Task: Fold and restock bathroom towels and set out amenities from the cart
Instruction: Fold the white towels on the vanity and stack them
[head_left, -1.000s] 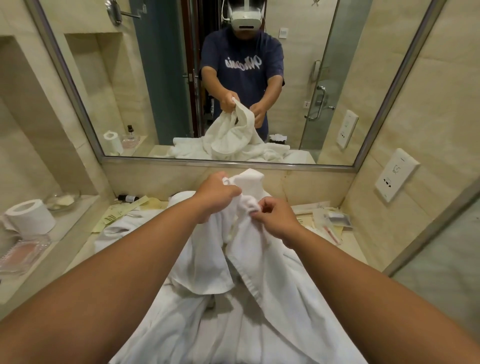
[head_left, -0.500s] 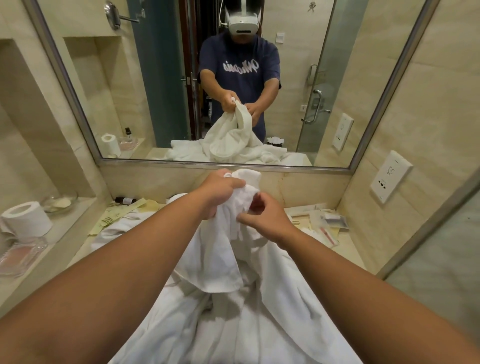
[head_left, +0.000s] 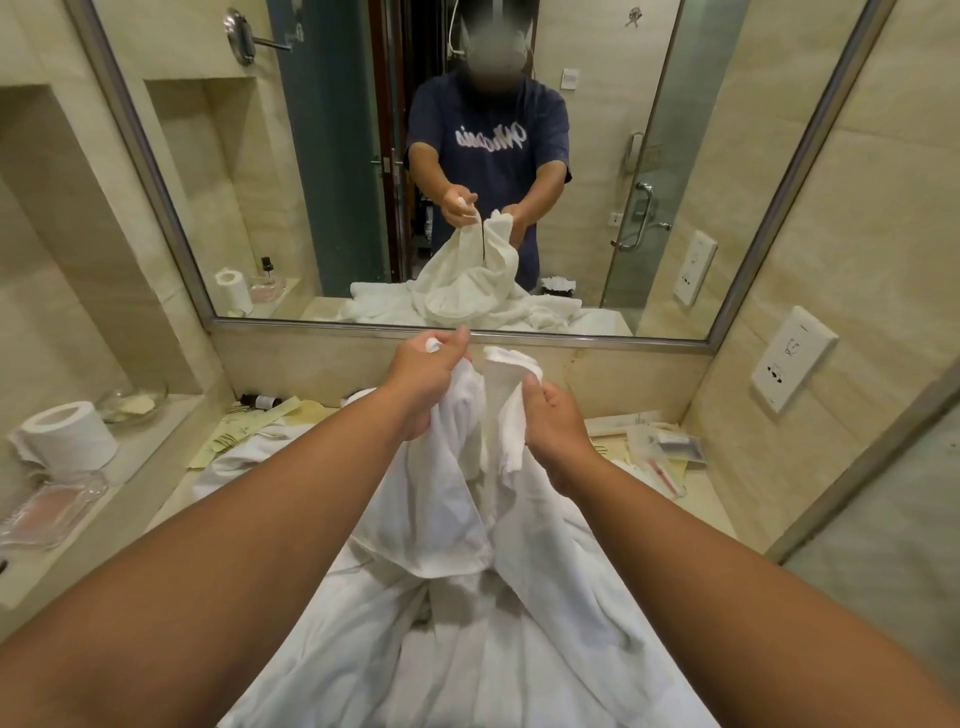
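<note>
Left hand (head_left: 427, 375) and right hand (head_left: 556, 423) each gripped the white towel's (head_left: 447, 499) top edge above the vanity counter (head_left: 709, 499). Folding barely begun (amenity packets (head_left: 662, 447) lay scattered, unsorted).

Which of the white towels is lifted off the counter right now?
The towel gripped at its top edge by the left hand and right hand, hanging in front of the mirror. The other towels lie crumpled on the counter beneath it.
</note>
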